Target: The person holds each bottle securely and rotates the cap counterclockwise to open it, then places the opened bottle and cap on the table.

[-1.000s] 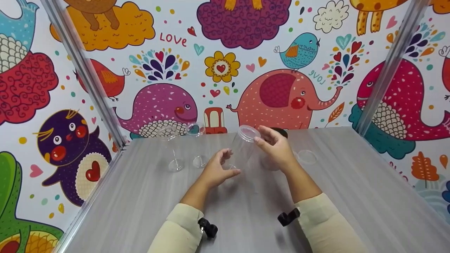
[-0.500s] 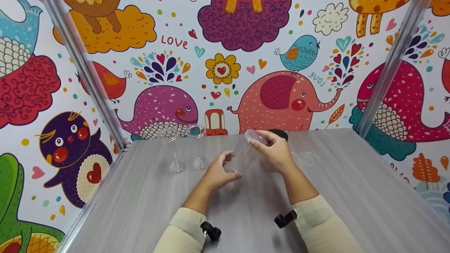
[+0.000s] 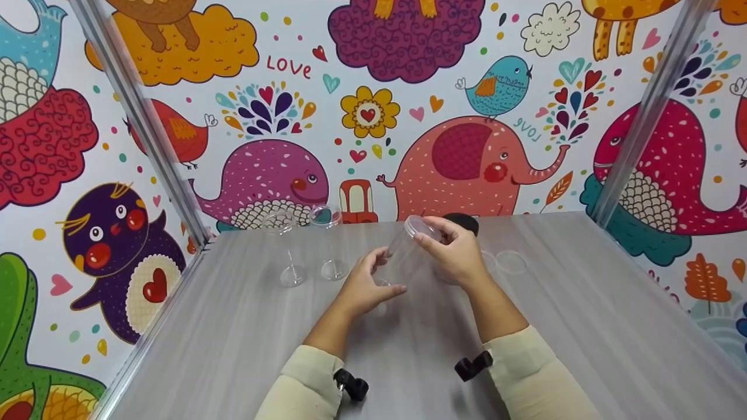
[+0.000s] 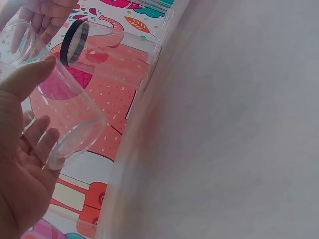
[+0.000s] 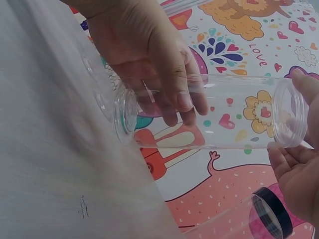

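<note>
A clear, see-through cylindrical jar [image 3: 402,256] is held tilted above the table, its thick-rimmed end up and to the right. My left hand [image 3: 365,283] curls round its lower body. In the left wrist view the left thumb [image 4: 32,77] lies on one side of the jar and the fingers [image 4: 42,137] on the other. My right hand [image 3: 458,248] grips the thick clear rim end [image 5: 290,113], thumb on one side and fingers on the other. Whether that end is a bare neck or a clear lid, I cannot tell.
Two more clear jars [image 3: 292,274] [image 3: 334,268] stand at the back left. Behind my right hand stands a clear jar with a black lid [image 3: 463,223]. A clear round piece [image 3: 511,262] lies to its right on the grey table [image 3: 233,350]. A cartoon-printed wall [image 3: 367,70] closes the back.
My right hand has shifted from the rim's edge to a closer grip round the rim end. The jar's top has tipped slightly, mostly before half a second ago; the left hand stays about it.
</note>
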{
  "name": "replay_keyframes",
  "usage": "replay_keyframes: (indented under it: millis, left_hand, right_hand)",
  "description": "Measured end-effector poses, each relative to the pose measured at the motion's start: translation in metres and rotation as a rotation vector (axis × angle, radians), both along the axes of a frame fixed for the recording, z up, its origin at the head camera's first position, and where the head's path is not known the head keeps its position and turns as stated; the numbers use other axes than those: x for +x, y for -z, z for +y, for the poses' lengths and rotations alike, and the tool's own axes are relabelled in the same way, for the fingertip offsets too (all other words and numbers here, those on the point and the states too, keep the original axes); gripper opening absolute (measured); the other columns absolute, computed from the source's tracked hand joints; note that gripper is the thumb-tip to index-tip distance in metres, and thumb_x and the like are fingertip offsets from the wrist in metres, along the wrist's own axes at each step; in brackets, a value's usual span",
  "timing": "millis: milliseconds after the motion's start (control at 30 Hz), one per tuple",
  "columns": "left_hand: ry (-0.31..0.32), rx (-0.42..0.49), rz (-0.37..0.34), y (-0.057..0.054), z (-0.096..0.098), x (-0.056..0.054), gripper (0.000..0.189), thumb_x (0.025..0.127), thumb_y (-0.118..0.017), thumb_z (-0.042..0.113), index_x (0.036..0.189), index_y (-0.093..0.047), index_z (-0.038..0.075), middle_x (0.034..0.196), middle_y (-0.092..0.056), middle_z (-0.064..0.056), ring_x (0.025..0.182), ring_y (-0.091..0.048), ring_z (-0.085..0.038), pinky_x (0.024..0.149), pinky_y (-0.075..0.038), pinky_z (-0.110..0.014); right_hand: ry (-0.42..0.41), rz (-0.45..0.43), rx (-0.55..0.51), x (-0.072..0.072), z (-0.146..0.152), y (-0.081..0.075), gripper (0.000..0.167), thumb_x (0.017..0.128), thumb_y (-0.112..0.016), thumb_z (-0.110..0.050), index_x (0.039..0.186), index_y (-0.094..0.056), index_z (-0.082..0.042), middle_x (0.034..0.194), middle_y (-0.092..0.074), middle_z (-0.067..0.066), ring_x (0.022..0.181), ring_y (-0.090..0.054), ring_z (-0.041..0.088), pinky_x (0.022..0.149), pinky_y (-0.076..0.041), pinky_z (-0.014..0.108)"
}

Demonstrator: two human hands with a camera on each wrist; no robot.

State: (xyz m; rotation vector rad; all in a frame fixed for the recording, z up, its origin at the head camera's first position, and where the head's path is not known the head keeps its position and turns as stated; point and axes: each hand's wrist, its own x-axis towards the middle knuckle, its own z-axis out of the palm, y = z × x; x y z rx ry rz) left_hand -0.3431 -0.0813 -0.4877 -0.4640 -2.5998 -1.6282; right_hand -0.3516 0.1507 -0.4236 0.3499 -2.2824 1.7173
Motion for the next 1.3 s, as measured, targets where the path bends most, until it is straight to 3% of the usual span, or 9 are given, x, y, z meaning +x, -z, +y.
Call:
replay_keyframes:
  millis: [300, 533, 733, 867, 1100, 1300]
  left_hand:
    - [0.012, 0.018, 0.005, -0.0031, -0.0030, 0.0034, 0.092, 0.079, -0.094, 0.046, 0.155, -0.050, 0.021, 0.153, -0.060, -0.002, 0.148, -0.054, -0.025, 0.127, -0.043, -0.052]
    - [0.024, 0.009, 0.004, -0.0019, -0.0045, 0.0031, 0.092, 0.079, -0.095, 0.046, 0.156, -0.050, 0.021, 0.153, -0.060, -0.001, 0.149, -0.053, -0.025, 0.127, -0.042, -0.049]
    - [0.020, 0.003, 0.001, -0.0016, -0.0039, 0.0032, 0.093, 0.079, -0.095, 0.045, 0.156, -0.049, 0.020, 0.155, -0.060, -0.003, 0.150, -0.052, -0.025, 0.128, -0.041, -0.049]
    - [0.016, 0.011, -0.008, -0.0009, -0.0036, 0.0035, 0.092, 0.080, -0.094, 0.044, 0.157, -0.049, 0.021, 0.156, -0.059, -0.004, 0.150, -0.051, -0.025, 0.129, -0.040, -0.051]
    - [0.005, 0.021, 0.001, 0.0009, -0.0033, 0.0035, 0.092, 0.079, -0.094, 0.047, 0.156, -0.050, 0.024, 0.155, -0.059, 0.000, 0.150, -0.051, -0.025, 0.128, -0.041, -0.053]
    - [-0.006, 0.009, 0.003, 0.0016, -0.0021, 0.0028, 0.092, 0.079, -0.094, 0.047, 0.156, -0.049, 0.024, 0.154, -0.059, 0.002, 0.150, -0.051, -0.023, 0.128, -0.041, -0.050]
  right_hand:
    - [-0.084, 0.018, 0.031, -0.0008, 0.0058, 0.0021, 0.052, 0.094, -0.083, -0.042, 0.142, -0.070, -0.024, 0.145, -0.068, 0.008, 0.126, -0.068, 0.030, 0.111, -0.058, 0.047]
    - [-0.233, 0.033, 0.035, 0.0011, 0.0099, 0.0004, 0.045, 0.103, -0.066, -0.020, 0.148, -0.065, -0.025, 0.164, -0.053, -0.001, 0.156, -0.046, 0.028, 0.126, -0.043, 0.052]
    - [-0.255, 0.042, 0.024, 0.0032, 0.0084, -0.0025, 0.049, 0.102, -0.055, -0.009, 0.147, -0.066, -0.023, 0.167, -0.051, 0.000, 0.161, -0.038, 0.028, 0.129, -0.035, 0.062]
    - [-0.270, 0.062, -0.011, 0.0031, 0.0076, -0.0035, 0.052, 0.099, -0.055, -0.003, 0.149, -0.064, -0.015, 0.167, -0.050, 0.005, 0.162, -0.036, 0.029, 0.132, -0.032, 0.057]
    - [-0.107, 0.091, 0.102, -0.0004, 0.0079, -0.0027, 0.054, 0.098, -0.075, -0.029, 0.149, -0.063, -0.014, 0.159, -0.055, 0.011, 0.144, -0.053, 0.032, 0.124, -0.046, 0.053]
    - [0.009, 0.041, 0.188, -0.0003, 0.0075, -0.0038, 0.055, 0.094, -0.081, -0.043, 0.142, -0.068, -0.019, 0.144, -0.059, 0.011, 0.127, -0.059, 0.030, 0.115, -0.053, 0.053]
